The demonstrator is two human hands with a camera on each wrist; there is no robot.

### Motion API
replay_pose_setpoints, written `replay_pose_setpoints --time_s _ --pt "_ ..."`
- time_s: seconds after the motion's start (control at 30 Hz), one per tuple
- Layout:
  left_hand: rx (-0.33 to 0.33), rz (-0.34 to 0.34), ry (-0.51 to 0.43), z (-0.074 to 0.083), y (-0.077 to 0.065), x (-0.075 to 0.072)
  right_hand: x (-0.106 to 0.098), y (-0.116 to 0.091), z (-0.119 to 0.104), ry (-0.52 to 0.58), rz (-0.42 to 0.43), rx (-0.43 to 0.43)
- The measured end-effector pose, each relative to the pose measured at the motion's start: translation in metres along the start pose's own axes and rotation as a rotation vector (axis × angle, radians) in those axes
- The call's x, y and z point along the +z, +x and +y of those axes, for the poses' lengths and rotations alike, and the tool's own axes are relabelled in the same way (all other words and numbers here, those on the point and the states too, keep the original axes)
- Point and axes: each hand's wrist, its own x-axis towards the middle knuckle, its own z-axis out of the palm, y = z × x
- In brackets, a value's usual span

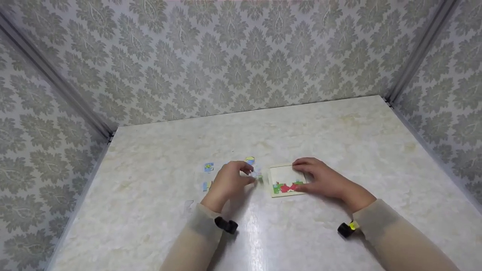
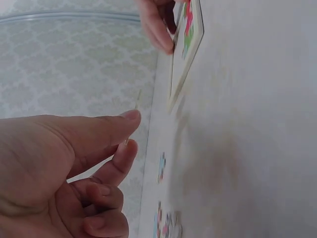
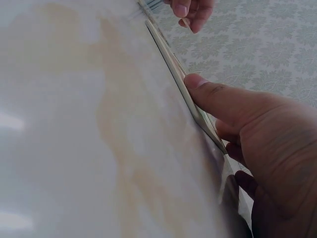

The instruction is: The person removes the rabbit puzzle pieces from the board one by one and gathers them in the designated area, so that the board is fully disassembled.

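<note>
Between thumb and forefinger, my left hand (image 1: 229, 182) pinches a thin puzzle piece (image 1: 257, 173), held up off the table. The left wrist view shows that piece (image 2: 138, 99) almost edge-on, so its picture is hard to make out. To its right lies a square puzzle board (image 1: 280, 173) with a raised rim. Red and green pieces fill its near strip, and the part beyond is pale and bare. My right hand (image 1: 325, 178) grips the board's right side, thumb (image 3: 196, 82) on the near rim and fingers toward the far corner.
Loose puzzle pieces lie around the left hand: a blue and yellow one (image 1: 209, 166) at far left, another (image 1: 205, 186) partly behind the hand, and one (image 1: 250, 160) beyond the fingers. A pale piece (image 1: 188, 204) lies near the left wrist. Patterned walls (image 1: 241, 56) edge the table.
</note>
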Motion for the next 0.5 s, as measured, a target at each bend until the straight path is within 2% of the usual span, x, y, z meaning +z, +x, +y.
replay_pose_setpoints --time_s 0.1,0.23,0.5 --pt "-0.027 -0.008 -0.005 -0.007 -0.001 -0.003 -0.001 0.0 0.0 0.008 -0.007 -0.008" --pt "-0.03 -0.021 -0.022 -0.014 -0.001 -0.005 -0.003 -0.001 -0.001 0.016 -0.014 -0.009" --pt "-0.02 -0.034 0.014 -0.022 0.0 0.002 -0.003 -0.002 -0.003 0.014 -0.024 -0.009"
